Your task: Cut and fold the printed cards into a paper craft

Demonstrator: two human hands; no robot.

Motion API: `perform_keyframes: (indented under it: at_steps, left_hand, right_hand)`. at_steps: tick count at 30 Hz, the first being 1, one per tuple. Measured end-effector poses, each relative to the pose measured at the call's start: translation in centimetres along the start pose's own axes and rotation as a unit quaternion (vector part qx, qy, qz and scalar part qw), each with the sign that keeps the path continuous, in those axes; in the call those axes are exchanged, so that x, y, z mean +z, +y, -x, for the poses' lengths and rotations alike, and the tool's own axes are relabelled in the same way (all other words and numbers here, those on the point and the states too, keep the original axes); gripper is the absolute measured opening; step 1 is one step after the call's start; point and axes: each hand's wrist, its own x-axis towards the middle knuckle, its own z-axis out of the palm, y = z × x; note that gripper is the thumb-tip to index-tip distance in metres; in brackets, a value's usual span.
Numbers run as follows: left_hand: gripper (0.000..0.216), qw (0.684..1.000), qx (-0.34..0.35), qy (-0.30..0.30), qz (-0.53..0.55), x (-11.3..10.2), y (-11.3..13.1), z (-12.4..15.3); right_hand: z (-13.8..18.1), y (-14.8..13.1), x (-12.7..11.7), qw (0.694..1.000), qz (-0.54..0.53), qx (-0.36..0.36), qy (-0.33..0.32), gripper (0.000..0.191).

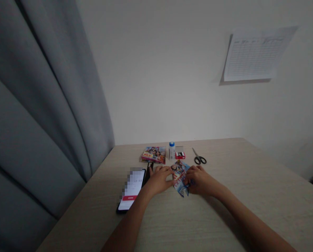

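Leaflet point(178, 176) first, since it's pretty much the whole story in the head view: a colourful printed sheet out in the middle of the desk point(237, 171), between both hands, with the desk's far edge beyond it. Long axis looks to run from the far edge back toward the wearer, a bit skewed, with a ragged or folded-looking corner at the near end. It's just right of the left hand point(160, 179) and just left of the right hand point(198, 180). Neither is nearer tbh, both touch it.

Left thumb and forefinger are parted, tips on the leaflet's left side; can't tell if that's a proper grip or just pressing. Right fingers are curled in and look pinched on its right side, though the hand hides the tips.

Writing: the leaflet's lettering is too blurry for me. The stack of leaflets point(153, 155) by the far edge has maybe "89.9" on it, don't quote me. Phone point(131, 189) over toward the left edge has digits and a red button, both fuzzy. Wall sheet point(253, 57) is a ruled table, unreadable. No brand I can make out on the blue-capped bottle point(172, 151).
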Motion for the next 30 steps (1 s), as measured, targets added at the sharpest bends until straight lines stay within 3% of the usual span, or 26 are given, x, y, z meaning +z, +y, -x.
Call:
perform_keyframes:
  at_steps: [18,30]
  left_hand:
    - [0.041,1.0,-0.003,0.004,-0.002,0.4,-0.6,-0.2]
    - [0.041,1.0,-0.008,0.009,0.002,0.1,0.0,-0.1]
  right_hand:
    - [0.4,0.7,-0.4,0.998,-0.05,-0.008,0.024,0.009]
    - [-0.4,0.7,0.5,0.996,-0.047,0.062,0.038,0.019]
